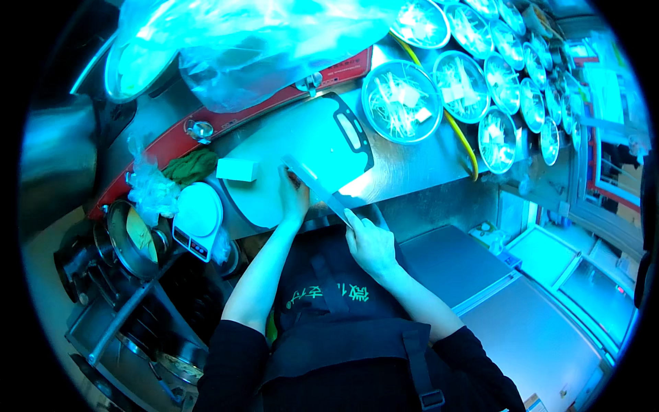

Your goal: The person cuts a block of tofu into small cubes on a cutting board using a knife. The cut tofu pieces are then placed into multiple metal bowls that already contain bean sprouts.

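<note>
My right hand (371, 246) grips the handle of a kitchen knife (319, 188), whose long blade points up and left across the cutting board. Close by the blade's far end is my left hand (296, 198), at the board's near edge. Its fingers are partly hidden, and a small dark patch at them is too unclear to name. The pale cutting board (288, 134) has a dark-rimmed handle slot at its right end. On the board's left part rests a white rectangular block (237, 169), apart from both hands.
Several metal bowls (401, 101) of pale shreds and white pieces stand at the right, beside a yellow hose (462, 139). Behind the board runs a red panel with knobs (231, 119), partly under plastic sheeting (247, 62). Leftward are a green cloth (190, 167), a digital scale (198, 216) and a pan (131, 239).
</note>
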`<state>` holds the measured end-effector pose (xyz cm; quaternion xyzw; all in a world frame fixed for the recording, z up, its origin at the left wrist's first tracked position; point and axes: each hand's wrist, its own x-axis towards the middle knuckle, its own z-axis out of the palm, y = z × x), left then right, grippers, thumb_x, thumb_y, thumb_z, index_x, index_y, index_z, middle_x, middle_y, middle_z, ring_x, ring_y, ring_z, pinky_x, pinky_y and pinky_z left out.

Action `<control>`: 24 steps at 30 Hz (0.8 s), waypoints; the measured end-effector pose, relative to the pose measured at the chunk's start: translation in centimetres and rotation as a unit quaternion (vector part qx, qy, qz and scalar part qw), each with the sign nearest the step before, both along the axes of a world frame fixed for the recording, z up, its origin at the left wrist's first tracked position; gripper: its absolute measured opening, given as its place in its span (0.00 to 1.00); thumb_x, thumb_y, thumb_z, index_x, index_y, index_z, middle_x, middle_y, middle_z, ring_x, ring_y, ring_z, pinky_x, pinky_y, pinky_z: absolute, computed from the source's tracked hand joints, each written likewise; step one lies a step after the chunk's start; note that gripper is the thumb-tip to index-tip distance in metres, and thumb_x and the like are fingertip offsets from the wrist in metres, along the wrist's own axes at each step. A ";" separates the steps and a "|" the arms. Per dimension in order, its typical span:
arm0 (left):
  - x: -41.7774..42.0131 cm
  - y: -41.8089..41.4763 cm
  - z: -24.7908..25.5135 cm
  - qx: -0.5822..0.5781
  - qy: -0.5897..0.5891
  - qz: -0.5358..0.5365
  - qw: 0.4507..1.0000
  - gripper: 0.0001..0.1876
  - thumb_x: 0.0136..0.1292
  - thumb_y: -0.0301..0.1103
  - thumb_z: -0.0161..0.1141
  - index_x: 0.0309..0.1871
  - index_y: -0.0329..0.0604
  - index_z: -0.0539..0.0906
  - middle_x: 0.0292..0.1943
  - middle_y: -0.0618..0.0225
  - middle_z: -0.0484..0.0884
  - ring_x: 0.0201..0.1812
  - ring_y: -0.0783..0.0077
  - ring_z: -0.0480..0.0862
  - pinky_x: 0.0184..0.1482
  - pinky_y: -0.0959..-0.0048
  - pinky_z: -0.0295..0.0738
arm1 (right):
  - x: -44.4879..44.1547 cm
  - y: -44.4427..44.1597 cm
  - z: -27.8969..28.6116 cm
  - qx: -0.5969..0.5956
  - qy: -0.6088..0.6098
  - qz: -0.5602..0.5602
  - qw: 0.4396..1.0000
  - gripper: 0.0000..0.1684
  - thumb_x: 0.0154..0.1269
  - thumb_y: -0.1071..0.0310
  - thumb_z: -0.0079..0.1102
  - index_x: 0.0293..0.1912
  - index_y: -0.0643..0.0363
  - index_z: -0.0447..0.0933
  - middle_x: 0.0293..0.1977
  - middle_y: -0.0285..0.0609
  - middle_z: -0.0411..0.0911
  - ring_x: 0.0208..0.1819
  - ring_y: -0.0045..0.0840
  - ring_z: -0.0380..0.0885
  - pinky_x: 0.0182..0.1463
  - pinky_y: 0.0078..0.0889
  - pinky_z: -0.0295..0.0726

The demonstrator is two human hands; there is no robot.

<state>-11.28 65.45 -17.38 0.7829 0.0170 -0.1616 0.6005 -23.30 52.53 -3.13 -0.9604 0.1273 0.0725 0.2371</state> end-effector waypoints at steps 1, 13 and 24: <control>-0.1 0.3 -0.6 -0.020 0.016 0.005 1.000 0.24 0.61 0.29 0.59 0.57 0.37 0.62 0.41 0.60 0.72 0.44 0.71 0.74 0.43 0.72 0.70 | 0.0 0.1 0.0 -0.001 0.007 0.005 1.000 0.20 0.59 0.62 0.56 0.52 0.54 0.74 0.22 0.43 0.73 0.17 0.33 0.75 0.19 0.35 0.75; -0.3 1.7 -2.4 0.077 -0.094 -0.076 0.990 0.21 0.63 0.33 0.57 0.56 0.36 0.65 0.43 0.57 0.75 0.46 0.65 0.77 0.47 0.69 0.72 | 0.3 -0.1 0.7 0.036 0.038 -0.006 0.999 0.22 0.57 0.64 0.58 0.53 0.57 0.73 0.23 0.43 0.73 0.19 0.31 0.77 0.20 0.32 0.76; 1.7 0.7 2.1 0.028 0.043 -0.072 0.996 0.13 0.66 0.32 0.54 0.51 0.39 0.70 0.26 0.71 0.66 0.27 0.79 0.65 0.28 0.75 0.63 | 0.1 -0.7 0.0 0.058 -0.019 -0.045 0.997 0.17 0.61 0.65 0.55 0.50 0.56 0.75 0.20 0.43 0.74 0.17 0.33 0.74 0.19 0.34 0.74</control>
